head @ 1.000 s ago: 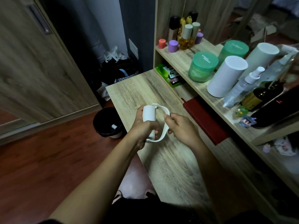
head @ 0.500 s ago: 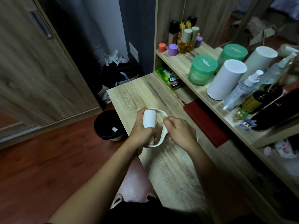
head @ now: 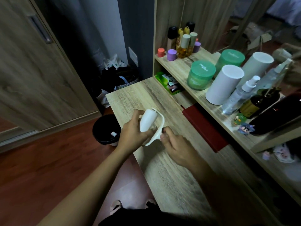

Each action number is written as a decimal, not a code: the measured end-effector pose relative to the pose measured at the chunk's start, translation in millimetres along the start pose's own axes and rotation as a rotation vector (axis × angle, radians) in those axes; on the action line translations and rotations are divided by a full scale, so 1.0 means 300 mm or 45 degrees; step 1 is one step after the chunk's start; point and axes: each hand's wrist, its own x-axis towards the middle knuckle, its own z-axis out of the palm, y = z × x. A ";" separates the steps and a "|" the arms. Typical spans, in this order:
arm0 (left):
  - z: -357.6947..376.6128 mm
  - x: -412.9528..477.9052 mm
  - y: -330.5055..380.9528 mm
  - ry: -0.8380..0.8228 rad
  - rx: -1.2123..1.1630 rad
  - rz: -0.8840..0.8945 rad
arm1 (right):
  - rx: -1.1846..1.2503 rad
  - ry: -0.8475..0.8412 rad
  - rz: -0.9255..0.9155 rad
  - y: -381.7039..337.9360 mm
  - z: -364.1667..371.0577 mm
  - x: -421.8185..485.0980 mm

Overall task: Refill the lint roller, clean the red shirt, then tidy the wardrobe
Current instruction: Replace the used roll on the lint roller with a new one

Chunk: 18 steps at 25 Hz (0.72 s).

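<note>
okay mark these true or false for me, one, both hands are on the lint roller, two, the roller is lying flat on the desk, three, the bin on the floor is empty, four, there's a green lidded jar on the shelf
1. Both hands hold the lint roller: true. The left hand grips the white roll, the right hand pinches the handle.
2. The roller lies flat on the desk: false. It is held above the desk.
3. The black bin is empty: false. A small white tube shows inside.
4. A green lidded jar stands on the shelf: true.

Glossy white plastic lint roller (head: 149,120) gleaming, pale matt wood-grain tabletop (head: 171,173) showing rough streaks, reddish polished wooden floor (head: 48,160) shining, translucent green plastic jar (head: 200,75).
</note>
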 end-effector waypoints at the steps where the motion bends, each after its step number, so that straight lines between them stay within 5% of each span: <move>1: 0.000 0.000 -0.006 0.049 0.112 0.077 | 0.035 0.067 -0.020 0.000 0.023 -0.011; 6: 0.018 0.009 -0.033 0.088 0.254 0.408 | 0.274 0.149 -0.045 0.016 0.059 -0.024; 18: 0.015 0.022 -0.030 0.116 0.375 0.558 | 0.371 0.191 -0.067 0.030 0.068 -0.033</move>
